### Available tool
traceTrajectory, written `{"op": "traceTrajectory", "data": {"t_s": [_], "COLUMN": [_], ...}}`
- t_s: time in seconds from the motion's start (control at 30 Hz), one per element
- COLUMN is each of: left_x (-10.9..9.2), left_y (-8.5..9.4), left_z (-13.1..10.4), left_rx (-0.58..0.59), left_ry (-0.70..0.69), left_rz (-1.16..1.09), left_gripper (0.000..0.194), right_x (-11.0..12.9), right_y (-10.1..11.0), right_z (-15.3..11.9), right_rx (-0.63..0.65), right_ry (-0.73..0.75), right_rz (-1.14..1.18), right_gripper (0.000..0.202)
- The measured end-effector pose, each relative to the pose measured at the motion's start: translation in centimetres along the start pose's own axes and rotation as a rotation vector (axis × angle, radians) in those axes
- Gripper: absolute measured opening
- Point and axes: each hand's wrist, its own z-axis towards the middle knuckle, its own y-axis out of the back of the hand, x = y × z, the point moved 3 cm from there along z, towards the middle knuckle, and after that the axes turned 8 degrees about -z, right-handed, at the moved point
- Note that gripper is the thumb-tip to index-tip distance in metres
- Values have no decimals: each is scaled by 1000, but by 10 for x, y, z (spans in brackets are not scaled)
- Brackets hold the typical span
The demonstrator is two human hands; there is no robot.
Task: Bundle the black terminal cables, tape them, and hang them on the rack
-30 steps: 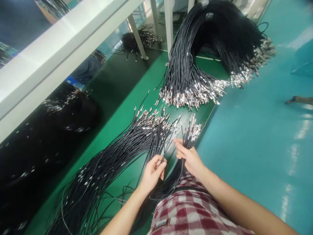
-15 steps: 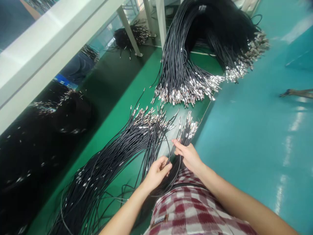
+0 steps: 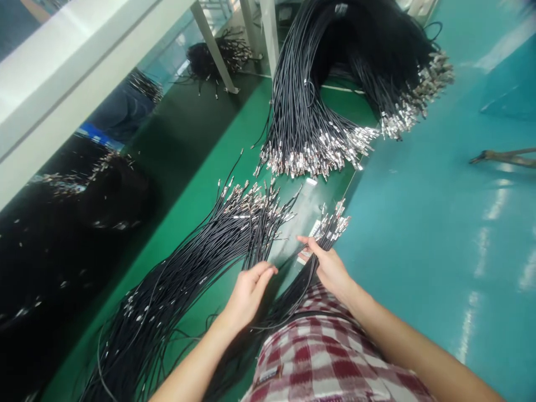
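My right hand [image 3: 330, 268] is closed around a small bundle of black cables [image 3: 299, 282], and their silver connector ends [image 3: 335, 223] fan out above the fingers. Its index finger points out to the left. My left hand [image 3: 251, 287] is pinched beside the larger cable pile [image 3: 188, 268]. A thin black cable appears to run from its fingertips toward the right hand, though the fingers partly hide it. Connector ends [image 3: 251, 201] of the larger pile lie just above my left hand.
A thick, bent bundle of black cables [image 3: 293, 95] lies ahead on the green floor [image 3: 201, 195]. White table legs [image 3: 213, 47] and a white beam [image 3: 84, 72] stand at left, with dark cable heaps [image 3: 113, 195] beneath. A small brown object [image 3: 486, 156] is at right.
My left hand has moved left and slightly up, away from the right hand. The bundle in my right hand has tilted right, uncovering a white label beside it.
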Motion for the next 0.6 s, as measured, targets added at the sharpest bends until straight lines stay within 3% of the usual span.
{"op": "traceTrajectory", "data": {"t_s": [0.1, 0.27, 0.37, 0.47, 0.53, 0.6], "left_x": [31, 70, 63, 39, 23, 15], "left_y": [-1, -11, -23, -34, -42, -50], "left_z": [-22, -38, -37, -24, -9, 7], "left_rx": [58, -14, 22, -96, -152, -114], "left_ry": [68, 115, 15, -163, -259, -283], "left_rz": [226, 354, 615, 844, 823, 682], "left_gripper": [42, 40, 34, 22, 31, 36], "right_x": [-1, -3, -1, 2, 3, 4], "right_y": [-1, -7, -11, -15, -18, -19], "right_z": [0, -2, -6, -11, -15, -18], "right_rx": [-6, 15, -9, -1, 7, 15], "right_ry": [6, -26, 1, 44, 65, 69], "right_rz": [23, 104, 134, 132, 104, 76], "right_gripper": [37, 43, 42, 40, 39, 39]}}
